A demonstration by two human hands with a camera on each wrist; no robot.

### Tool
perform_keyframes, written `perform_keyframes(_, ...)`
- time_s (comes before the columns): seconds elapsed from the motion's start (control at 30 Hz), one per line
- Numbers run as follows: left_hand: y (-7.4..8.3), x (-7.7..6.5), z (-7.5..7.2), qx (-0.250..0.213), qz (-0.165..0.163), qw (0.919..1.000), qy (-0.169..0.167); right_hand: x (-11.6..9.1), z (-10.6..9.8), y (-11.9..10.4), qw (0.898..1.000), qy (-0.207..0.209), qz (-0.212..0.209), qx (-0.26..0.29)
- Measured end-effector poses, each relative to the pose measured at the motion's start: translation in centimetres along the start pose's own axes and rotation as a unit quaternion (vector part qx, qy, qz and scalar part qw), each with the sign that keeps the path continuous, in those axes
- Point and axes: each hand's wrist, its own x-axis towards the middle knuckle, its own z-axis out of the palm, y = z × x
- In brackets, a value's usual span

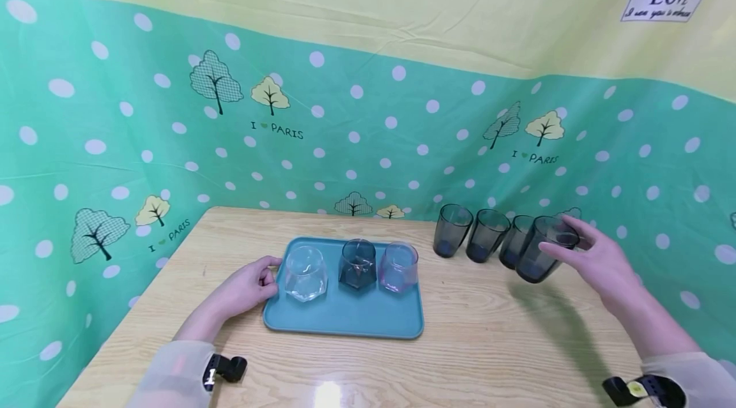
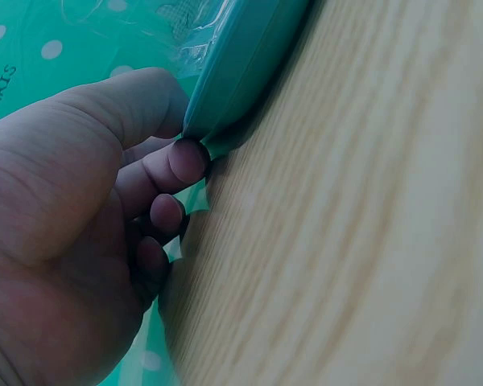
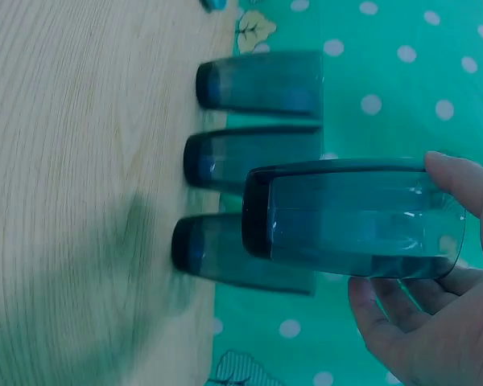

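Observation:
My right hand (image 1: 604,261) grips a dark grey drinking glass (image 1: 543,251) near its rim, thumb on one side and fingers on the other. The glass is tilted and hangs above the table, its shadow falling below. In the right wrist view the glass (image 3: 346,217) overlaps other dark glasses behind it. At the blue tray's (image 1: 345,322) left edge, my left hand (image 1: 247,290) pinches the rim; the left wrist view has the thumb over the tray (image 2: 249,72) edge and the index fingertip beneath. On the tray stand a clear glass (image 1: 306,274), a dark faceted glass (image 1: 358,264) and a pinkish glass (image 1: 398,267).
Three more dark glasses stand in a row at the table's back right: one at the left end (image 1: 452,230), a middle one (image 1: 487,235) and one partly hidden (image 1: 514,242). A green dotted curtain (image 1: 356,114) hangs behind the wooden table (image 1: 477,344).

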Motion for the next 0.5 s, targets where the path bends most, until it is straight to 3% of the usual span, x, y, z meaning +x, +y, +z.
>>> perform_keyframes(0.5,0.3,0.0,-0.1,-0.002,-0.001,1.0,0.0,1.2,-1.7,3.4,0.999,0.016,0.029,-0.039)
